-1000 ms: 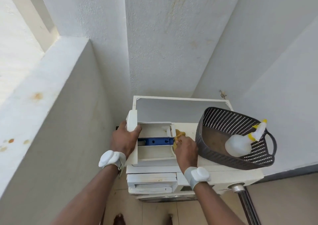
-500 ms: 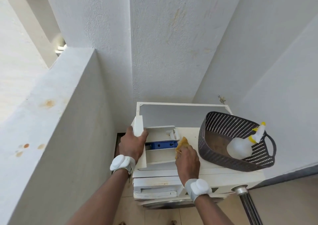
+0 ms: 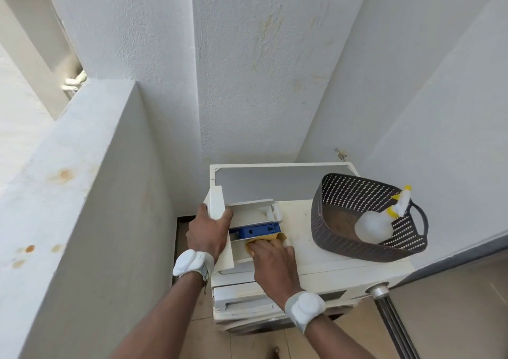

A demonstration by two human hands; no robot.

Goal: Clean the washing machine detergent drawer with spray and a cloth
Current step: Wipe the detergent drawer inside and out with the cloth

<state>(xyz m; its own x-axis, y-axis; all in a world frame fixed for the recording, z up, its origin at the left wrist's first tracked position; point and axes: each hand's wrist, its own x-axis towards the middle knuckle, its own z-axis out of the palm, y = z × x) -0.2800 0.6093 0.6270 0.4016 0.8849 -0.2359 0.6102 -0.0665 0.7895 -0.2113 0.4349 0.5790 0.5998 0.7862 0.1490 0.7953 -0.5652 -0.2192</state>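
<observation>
The white detergent drawer [image 3: 248, 212], taken out, lies on top of the washing machine [image 3: 305, 229], with a blue insert [image 3: 254, 229] across its middle. My left hand [image 3: 207, 233] grips the drawer's front panel at the left end. My right hand [image 3: 272, 257] holds a yellow cloth [image 3: 270, 238] down in the near compartment, just in front of the blue insert; most of the cloth is hidden under my fingers. The spray bottle [image 3: 378, 226], white with a yellow nozzle, lies inside the dark basket [image 3: 343, 193] on the right.
White walls close in behind and on the right. A low white parapet wall [image 3: 82, 193] runs along the left, with a narrow gap between it and the machine. A metal pole [image 3: 384, 309] stands at the machine's front right corner.
My right hand has moved the cloth from the drawer's right end leftward into the near compartment. The left hand keeps its grip on the front panel.
</observation>
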